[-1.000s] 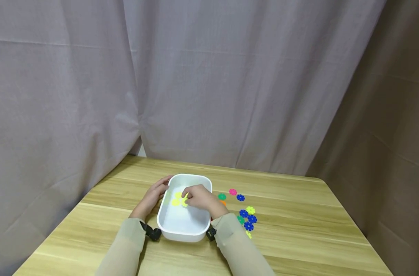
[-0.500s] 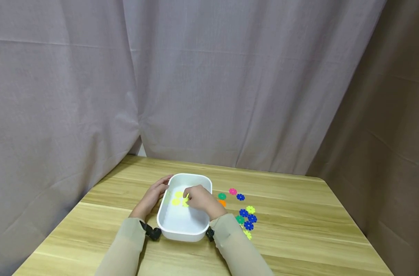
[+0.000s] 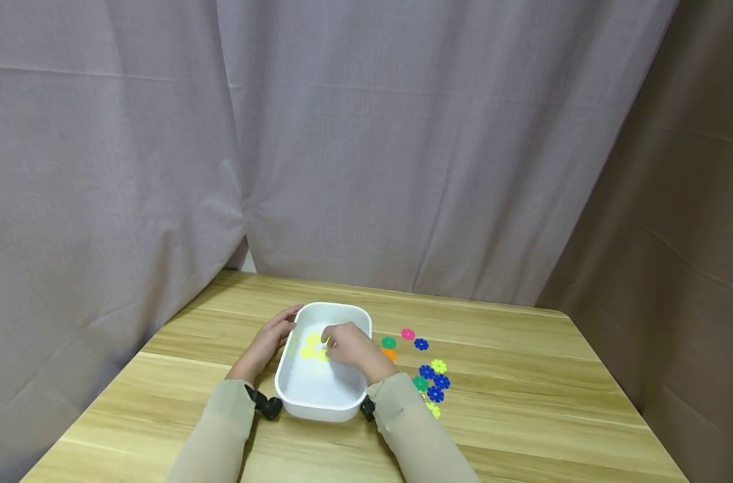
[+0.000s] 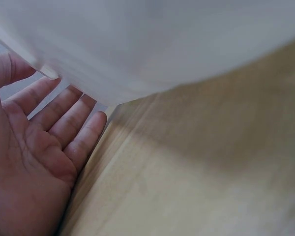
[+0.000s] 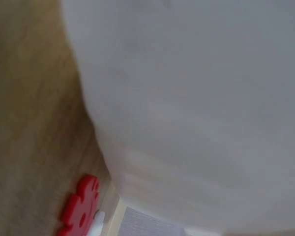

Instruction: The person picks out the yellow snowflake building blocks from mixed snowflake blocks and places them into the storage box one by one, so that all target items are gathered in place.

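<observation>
A white tray [image 3: 321, 396] stands on the table, with several yellow interlocking flower discs [image 3: 308, 352] on its floor. My left hand [image 3: 268, 345] rests against the tray's left side. In the left wrist view its fingers [image 4: 64, 115] are nearly straight along the outer wall, and the thumb is at the rim. Inside the tray, my right hand [image 3: 351, 349] has its fingers curled down and pinches a yellow disc [image 3: 323, 355], mostly covered by the fingertips. The tray's wall [image 5: 187, 108] hides this hand in the right wrist view.
Right of the tray lie loose flower discs: a pink one [image 3: 407, 334], an orange one [image 3: 389, 354], several blue ones [image 3: 442, 382], green ones [image 3: 388, 343] and yellow ones [image 3: 439, 366]. A red disc [image 5: 81, 211] lies close beside the tray. Grey curtains [image 3: 403, 147] surround the table.
My right hand has shifted slightly right inside the tray, and the yellow disc at its fingertips looks lower and flatter. The left hand and tray stay in place.
</observation>
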Demonstrator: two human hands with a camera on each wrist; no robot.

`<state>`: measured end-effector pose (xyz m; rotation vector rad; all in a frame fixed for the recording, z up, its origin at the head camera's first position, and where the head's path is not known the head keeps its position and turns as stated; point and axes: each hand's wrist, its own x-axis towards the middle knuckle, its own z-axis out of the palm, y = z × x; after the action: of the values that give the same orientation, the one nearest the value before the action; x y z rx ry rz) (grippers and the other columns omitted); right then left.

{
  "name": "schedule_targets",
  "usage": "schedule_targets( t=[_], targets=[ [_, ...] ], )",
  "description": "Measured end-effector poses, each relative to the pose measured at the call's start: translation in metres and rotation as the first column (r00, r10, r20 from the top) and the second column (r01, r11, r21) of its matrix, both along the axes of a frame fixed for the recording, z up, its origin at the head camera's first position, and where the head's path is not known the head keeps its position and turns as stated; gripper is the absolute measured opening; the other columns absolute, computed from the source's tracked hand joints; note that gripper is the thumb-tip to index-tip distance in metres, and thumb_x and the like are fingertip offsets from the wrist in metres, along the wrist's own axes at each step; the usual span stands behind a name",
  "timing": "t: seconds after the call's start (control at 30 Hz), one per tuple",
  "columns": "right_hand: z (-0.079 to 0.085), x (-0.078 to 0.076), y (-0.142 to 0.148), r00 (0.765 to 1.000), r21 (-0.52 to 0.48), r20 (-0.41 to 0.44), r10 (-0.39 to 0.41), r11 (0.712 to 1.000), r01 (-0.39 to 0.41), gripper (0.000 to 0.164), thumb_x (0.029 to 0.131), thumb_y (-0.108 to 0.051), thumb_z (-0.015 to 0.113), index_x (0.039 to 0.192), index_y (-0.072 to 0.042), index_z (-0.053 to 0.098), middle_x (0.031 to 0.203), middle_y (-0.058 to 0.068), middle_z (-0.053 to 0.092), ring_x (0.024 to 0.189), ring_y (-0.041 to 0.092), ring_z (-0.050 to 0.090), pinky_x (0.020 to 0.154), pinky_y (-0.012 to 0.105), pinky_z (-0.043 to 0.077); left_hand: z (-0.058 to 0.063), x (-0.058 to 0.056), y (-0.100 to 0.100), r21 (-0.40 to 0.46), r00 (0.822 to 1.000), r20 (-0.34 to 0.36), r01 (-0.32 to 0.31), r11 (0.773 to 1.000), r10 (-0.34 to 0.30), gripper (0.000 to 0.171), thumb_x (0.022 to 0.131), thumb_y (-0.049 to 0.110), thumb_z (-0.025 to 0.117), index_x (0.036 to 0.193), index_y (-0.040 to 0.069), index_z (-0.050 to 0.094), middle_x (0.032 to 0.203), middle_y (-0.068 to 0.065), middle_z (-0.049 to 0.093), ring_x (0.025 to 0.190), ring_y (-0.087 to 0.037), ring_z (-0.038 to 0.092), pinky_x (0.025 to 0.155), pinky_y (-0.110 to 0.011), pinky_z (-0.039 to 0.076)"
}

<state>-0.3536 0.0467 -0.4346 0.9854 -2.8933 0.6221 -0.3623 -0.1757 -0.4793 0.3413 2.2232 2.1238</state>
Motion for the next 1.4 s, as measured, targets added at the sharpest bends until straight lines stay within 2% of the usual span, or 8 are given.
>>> schedule_targets(
  t=[0.17,0.43,0.73,1.0,1.1,1.23,1.4],
  targets=[
    [0.001,0.0,0.001,1.0,-0.033,-0.014,0.016,0.999,-0.017,0.016,0.089,-0.004,0.071,0.105,-0.006,0.075,0.09,0.004,0.075,0.084,0.015,0.069,0.071,0.024,0.054,0.001,0.0,0.0,0.004,1.0,-0.005,0.004,1.0,-0.004,0.052,0.101,0.018,0.046,0.153,0.014,0.043,0.155,-0.013,0.043,0.138,-0.03,0.045,0.112,-0.039,0.037],
    [0.004,-0.003,0.005,0.997,-0.19,0.015,0.074,0.979,-0.07,0.012,0.092,-0.007,0.071,0.103,-0.004,0.073,0.09,0.001,0.074,0.086,0.013,0.069,0.077,0.025,0.054,0.002,0.0,0.0,-0.003,1.0,-0.005,-0.001,1.0,0.001,0.051,0.102,0.019,0.044,0.153,0.014,0.044,0.154,-0.012,0.044,0.138,-0.03,0.045,0.114,-0.043,0.035],
    [0.003,-0.004,0.007,0.994,-0.229,0.066,0.081,0.971,-0.064,0.014,0.093,-0.013,0.072,0.105,-0.004,0.073,0.091,-0.002,0.074,0.086,0.009,0.068,0.077,0.024,0.054,0.002,0.0,0.001,0.011,1.0,-0.006,0.009,1.0,-0.009,0.051,0.102,0.019,0.046,0.153,0.014,0.044,0.155,-0.012,0.043,0.14,-0.03,0.043,0.115,-0.045,0.033],
    [0.004,-0.004,0.009,0.993,-0.285,0.063,0.101,0.955,-0.079,0.013,0.092,-0.022,0.073,0.099,-0.011,0.074,0.088,-0.007,0.072,0.083,0.005,0.066,0.075,0.024,0.053,0.001,-0.001,0.0,-0.001,1.0,-0.017,0.019,1.0,-0.019,0.052,0.103,0.018,0.043,0.154,0.011,0.041,0.156,-0.015,0.041,0.141,-0.032,0.04,0.117,-0.048,0.03],
    [0.004,-0.005,0.01,0.992,-0.3,0.06,0.112,0.95,-0.09,0.015,0.092,-0.022,0.073,0.1,-0.009,0.075,0.087,-0.008,0.072,0.081,0.004,0.065,0.074,0.024,0.053,0.002,0.0,0.0,-0.005,1.0,-0.01,0.005,1.0,-0.005,0.052,0.102,0.018,0.043,0.154,0.013,0.042,0.155,-0.013,0.043,0.141,-0.03,0.041,0.116,-0.047,0.031],
    [0.003,-0.004,0.011,0.989,-0.336,0.064,0.134,0.936,-0.105,0.016,0.092,-0.022,0.073,0.1,-0.009,0.075,0.086,-0.01,0.072,0.082,0.004,0.065,0.075,0.025,0.053,0.002,0.0,0.001,0.0,1.0,0.005,-0.011,1.0,0.011,0.051,0.101,0.018,0.045,0.152,0.016,0.046,0.154,-0.009,0.046,0.139,-0.027,0.043,0.116,-0.045,0.032],
    [0.003,-0.004,0.016,0.975,-0.43,0.125,0.184,0.896,-0.114,0.014,0.092,-0.026,0.073,0.1,-0.015,0.075,0.088,-0.011,0.072,0.086,0.007,0.067,0.081,0.03,0.053,0.001,0.001,0.001,0.005,1.0,-0.003,0.009,1.0,-0.008,0.052,0.101,0.018,0.043,0.153,0.015,0.043,0.155,-0.011,0.044,0.14,-0.028,0.042,0.115,-0.043,0.034]
  ],
)
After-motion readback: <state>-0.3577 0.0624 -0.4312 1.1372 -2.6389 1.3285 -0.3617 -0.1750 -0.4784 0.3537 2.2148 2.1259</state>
